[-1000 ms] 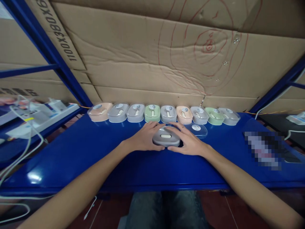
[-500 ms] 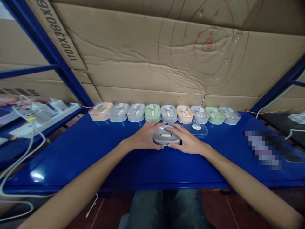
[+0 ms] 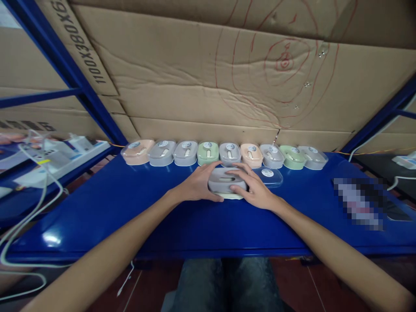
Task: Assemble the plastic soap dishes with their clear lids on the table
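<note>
A grey box (image 3: 225,180) with a pale slot sits at the middle of the blue table (image 3: 130,208). My left hand (image 3: 195,184) grips its left side and my right hand (image 3: 255,188) grips its right side. The grey part is raised a little, and a cream-coloured layer (image 3: 231,196) shows beneath it. A clear lid with a round sticker (image 3: 269,176) lies just right of my right hand.
A row of several small lidded boxes in peach, grey and green (image 3: 224,154) lines the table's far edge, against a cardboard wall (image 3: 208,78). White cables and power strips (image 3: 48,156) lie on the left. A blurred patch (image 3: 359,201) sits at the right.
Both hands have lifted the grey box's top slightly, and a cream layer now shows under it. The hands have stayed in place around it.
</note>
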{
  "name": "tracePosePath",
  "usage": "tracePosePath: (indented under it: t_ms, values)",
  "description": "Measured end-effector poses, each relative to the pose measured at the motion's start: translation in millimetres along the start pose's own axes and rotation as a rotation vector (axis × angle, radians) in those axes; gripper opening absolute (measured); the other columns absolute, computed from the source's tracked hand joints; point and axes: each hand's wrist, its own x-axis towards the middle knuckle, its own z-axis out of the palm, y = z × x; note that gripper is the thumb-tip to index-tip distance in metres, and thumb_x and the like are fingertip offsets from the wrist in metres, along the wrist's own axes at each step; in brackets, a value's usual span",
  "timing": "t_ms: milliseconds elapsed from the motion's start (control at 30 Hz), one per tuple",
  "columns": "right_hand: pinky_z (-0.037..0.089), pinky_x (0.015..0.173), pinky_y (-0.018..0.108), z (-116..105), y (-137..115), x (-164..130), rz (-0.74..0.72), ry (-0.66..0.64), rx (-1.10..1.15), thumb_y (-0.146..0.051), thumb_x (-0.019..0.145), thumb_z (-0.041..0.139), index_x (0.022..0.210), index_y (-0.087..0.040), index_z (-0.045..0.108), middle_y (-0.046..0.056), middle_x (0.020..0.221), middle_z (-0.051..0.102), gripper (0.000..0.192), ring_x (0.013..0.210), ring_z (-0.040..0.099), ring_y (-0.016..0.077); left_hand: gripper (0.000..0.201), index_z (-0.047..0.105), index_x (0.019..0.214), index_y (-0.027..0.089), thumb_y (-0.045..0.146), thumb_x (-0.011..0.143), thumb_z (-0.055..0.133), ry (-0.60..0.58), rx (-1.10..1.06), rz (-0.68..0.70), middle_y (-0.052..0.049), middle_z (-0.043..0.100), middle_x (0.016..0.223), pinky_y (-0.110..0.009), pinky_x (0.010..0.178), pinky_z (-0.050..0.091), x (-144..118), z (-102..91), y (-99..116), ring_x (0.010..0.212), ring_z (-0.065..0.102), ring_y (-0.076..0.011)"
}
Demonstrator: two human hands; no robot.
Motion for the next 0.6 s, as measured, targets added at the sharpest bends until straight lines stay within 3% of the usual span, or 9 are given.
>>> tracePosePath:
  t_ms: [133, 300, 367, 467, 600]
  values:
    - [0.047, 0.126, 0.064, 2.9, 2.2, -0.7, 0.004, 0.094, -0.027, -0.053, 0.107, 0.064, 0.144, -0.031, 0.066, 0.015, 0.159, 0.054, 0.043, 0.151, 0.054, 0.0384, 0.133, 0.034, 0.169, 0.029, 0.069, 0.060, 0.099, 0.016, -0.049, -0.061, -0.017, 0.045, 0.171, -0.064, 0.124, 0.040, 0.2, -1.3, 3.6, 0.155, 0.045, -0.0477]
    - [0.044, 0.127, 0.066, -8.5, 3.6, 1.0, 0.060, 0.304, -0.057, -0.054, 0.109, 0.059, 0.135, -0.031, 0.072, 0.013, 0.152, 0.060, 0.037, 0.147, 0.057, 0.0367, 0.122, 0.045, 0.161, 0.024, 0.064, 0.060, 0.100, 0.062, -0.119, -0.026, -0.015, 0.066, 0.148, -0.060, 0.114, 0.051, 2.9, -4.5, 6.6, 0.136, 0.062, -0.0434]
    - [0.044, 0.127, 0.066, -16.1, 1.3, 0.6, 0.061, 0.358, -0.053, -0.054, 0.109, 0.057, 0.132, -0.032, 0.073, 0.012, 0.148, 0.063, 0.035, 0.145, 0.058, 0.0361, 0.114, 0.051, 0.156, 0.023, 0.065, 0.062, 0.099, 0.079, -0.068, -0.023, -0.015, 0.068, 0.143, -0.061, 0.114, 0.050, 4.8, -4.4, 2.4, 0.133, 0.063, -0.0433]
    - [0.048, 0.123, 0.064, -22.2, -5.5, -2.9, -0.029, 0.340, -0.047, -0.052, 0.107, 0.060, 0.137, -0.032, 0.070, 0.013, 0.142, 0.064, 0.037, 0.139, 0.062, 0.0362, 0.093, 0.061, 0.142, 0.022, 0.065, 0.067, 0.095, 0.112, 0.048, -0.018, -0.015, 0.068, 0.142, -0.063, 0.118, 0.046, 7.6, -3.9, -7.6, 0.136, 0.060, -0.0443]
    - [0.056, 0.113, 0.060, -16.4, -13.9, -9.6, -0.160, 0.203, -0.064, -0.052, 0.099, 0.071, 0.153, -0.030, 0.056, 0.015, 0.142, 0.061, 0.060, 0.132, 0.064, 0.0380, 0.069, 0.068, 0.130, 0.021, 0.054, 0.073, 0.089, 0.110, 0.121, 0.020, -0.015, 0.071, 0.133, -0.062, 0.114, 0.049, 9.6, -4.8, -17.1, 0.128, 0.063, -0.0427]
